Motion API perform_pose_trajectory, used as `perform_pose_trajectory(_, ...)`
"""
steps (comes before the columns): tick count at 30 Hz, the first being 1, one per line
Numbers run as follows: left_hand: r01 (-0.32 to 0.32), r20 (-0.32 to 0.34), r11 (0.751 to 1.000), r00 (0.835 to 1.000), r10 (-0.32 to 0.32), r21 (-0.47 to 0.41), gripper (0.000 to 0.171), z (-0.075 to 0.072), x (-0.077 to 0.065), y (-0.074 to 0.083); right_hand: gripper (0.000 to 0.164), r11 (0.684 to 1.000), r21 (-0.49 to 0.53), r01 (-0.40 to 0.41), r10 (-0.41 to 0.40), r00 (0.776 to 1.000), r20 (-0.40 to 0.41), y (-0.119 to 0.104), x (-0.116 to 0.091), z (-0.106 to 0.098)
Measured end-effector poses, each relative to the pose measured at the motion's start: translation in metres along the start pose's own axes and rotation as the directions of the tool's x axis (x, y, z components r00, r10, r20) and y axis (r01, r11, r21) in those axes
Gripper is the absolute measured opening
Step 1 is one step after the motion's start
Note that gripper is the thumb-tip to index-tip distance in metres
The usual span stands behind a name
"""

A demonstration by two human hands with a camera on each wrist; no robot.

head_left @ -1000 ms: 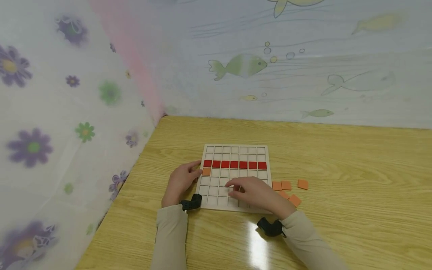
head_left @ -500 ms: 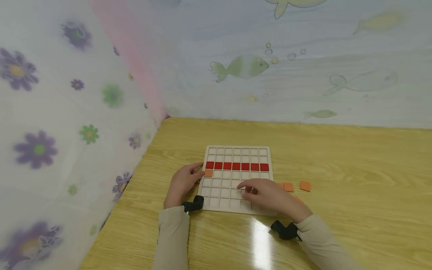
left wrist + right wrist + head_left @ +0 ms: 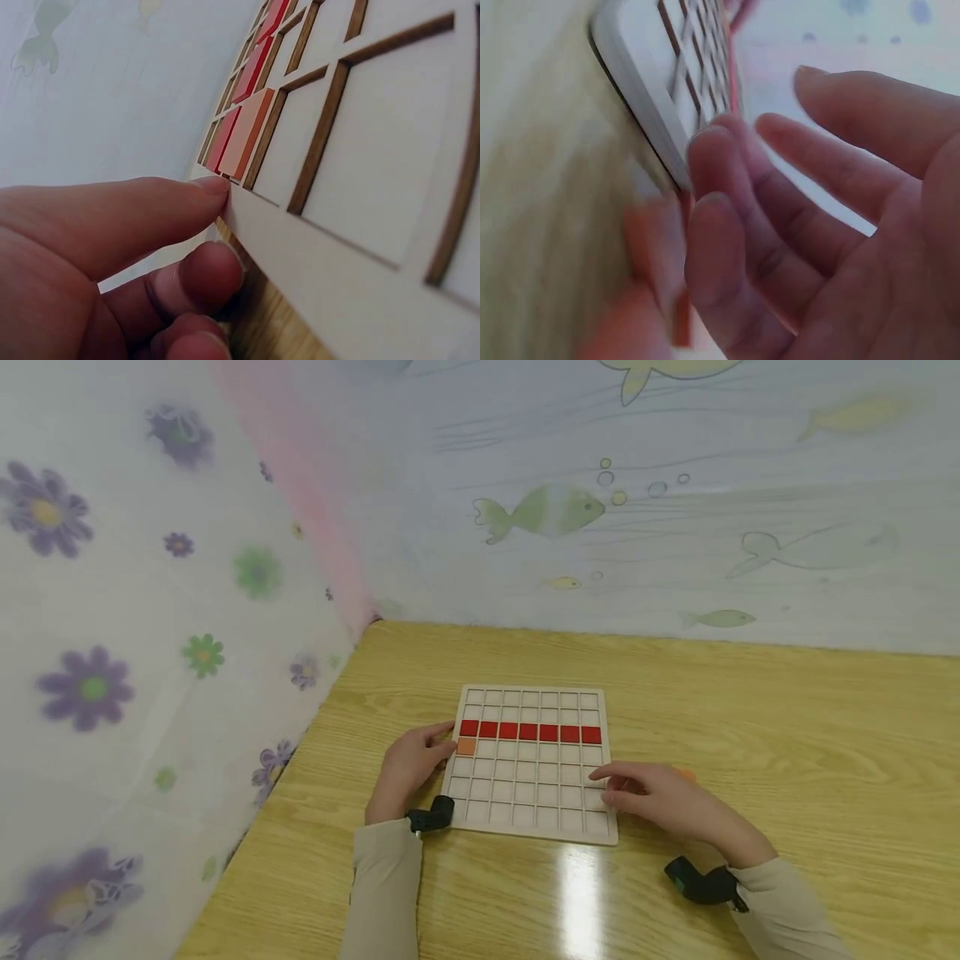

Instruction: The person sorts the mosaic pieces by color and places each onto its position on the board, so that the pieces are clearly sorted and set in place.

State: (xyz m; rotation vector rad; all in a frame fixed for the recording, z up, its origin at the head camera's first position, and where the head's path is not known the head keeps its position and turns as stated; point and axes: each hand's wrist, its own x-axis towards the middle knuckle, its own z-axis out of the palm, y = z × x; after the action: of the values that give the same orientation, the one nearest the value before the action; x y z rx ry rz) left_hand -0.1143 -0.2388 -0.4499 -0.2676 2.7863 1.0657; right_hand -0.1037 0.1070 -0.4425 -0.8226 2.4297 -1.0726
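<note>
A pale wooden grid board (image 3: 536, 839) lies on the table, with a row of several red square tiles (image 3: 528, 732) across it. One orange square tile (image 3: 466, 746) sits in the cell just below the leftmost red one. Beside the board's left edge is my left hand (image 3: 408, 768); its thumb (image 3: 172, 217) touches the frame next to the orange tile. My right hand (image 3: 667, 797) hovers at the board's right edge, fingers loosely bent and apart, holding nothing. Loose orange tiles (image 3: 654, 232) lie under and beyond it, blurred in the right wrist view and mostly hidden by the hand from above.
The board rests on a wood-grain table (image 3: 847, 760). A wall sheet with fish drawings (image 3: 540, 510) rises behind, and a flowered sheet (image 3: 135, 635) borders the left side. Each wrist carries a black camera mount (image 3: 705, 881).
My right hand has moved right, from over the middle of the board to its right edge, now covering most of the loose orange tiles. The left hand has stayed at the left edge.
</note>
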Motion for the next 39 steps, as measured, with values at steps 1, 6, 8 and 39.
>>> perform_pose_trajectory(1,-0.001,-0.002,1.000,1.000,0.001,0.002,0.040,0.000,0.000,0.000,0.033,1.000,0.002,-0.009,0.009,1.000,-0.002,0.001,-0.002,-0.003)
perform_pose_trajectory(6,-0.012,-0.009,1.000,1.000,0.012,0.018,0.040,-0.001,0.001,0.000,0.035,0.999,-0.022,-0.048,0.048,0.999,-0.003,0.005,-0.008,-0.019)
perform_pose_trajectory(8,-0.021,-0.006,0.999,1.000,0.021,0.024,0.040,-0.001,0.001,0.000,0.035,0.997,-0.054,-0.061,0.061,0.998,-0.010,0.007,-0.011,-0.025)
perform_pose_trajectory(39,-0.010,-0.001,1.000,1.000,0.010,0.011,0.040,0.001,0.003,0.000,0.033,0.971,-0.153,-0.182,0.172,0.982,-0.075,0.054,-0.030,-0.054)
